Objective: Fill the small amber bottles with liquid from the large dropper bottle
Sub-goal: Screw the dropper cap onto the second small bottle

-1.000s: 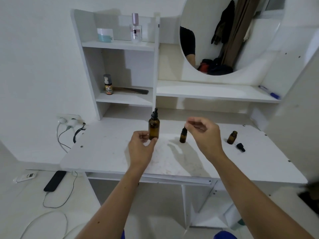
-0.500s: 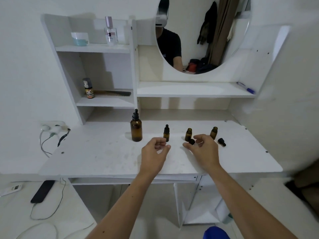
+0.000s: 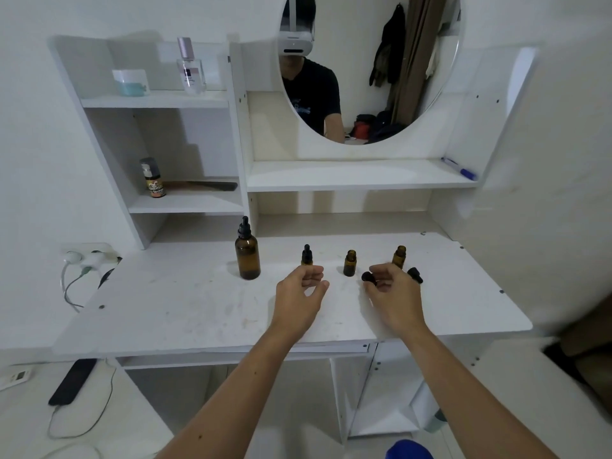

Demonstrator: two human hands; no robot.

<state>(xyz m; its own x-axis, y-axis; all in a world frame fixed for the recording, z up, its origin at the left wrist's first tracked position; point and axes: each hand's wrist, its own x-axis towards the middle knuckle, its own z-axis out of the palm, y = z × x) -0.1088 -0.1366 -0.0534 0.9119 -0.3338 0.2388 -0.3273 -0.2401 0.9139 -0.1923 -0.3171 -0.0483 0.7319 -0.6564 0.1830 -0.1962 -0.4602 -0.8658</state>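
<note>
The large amber dropper bottle [image 3: 247, 256] stands capped on the white desk [image 3: 198, 309]. To its right is a row of small amber bottles. The first one [image 3: 307, 255] has its dropper cap on, and the middle one [image 3: 350, 263] and the right one [image 3: 399, 256] are uncapped. My left hand [image 3: 299, 293] hovers just in front of the capped small bottle, fingers loosely curled and holding nothing. My right hand [image 3: 392, 289] is low in front of the right bottle, and its thumb and forefinger pinch a black dropper cap [image 3: 367, 277]. A second cap [image 3: 415, 274] lies beside that hand.
White shelves rise behind the desk, holding a perfume bottle [image 3: 191, 67], a jar [image 3: 130, 81], a small labelled bottle [image 3: 154, 178] and a pen [image 3: 460, 168]. A round mirror [image 3: 381, 61] hangs above. A power strip [image 3: 89, 258] with cables sits at the left, and a phone [image 3: 73, 380] lies on the floor.
My left hand let go of the large bottle and moved right to the small bottles. My right hand came down to the desk and closed on the black cap. The view shifted right.
</note>
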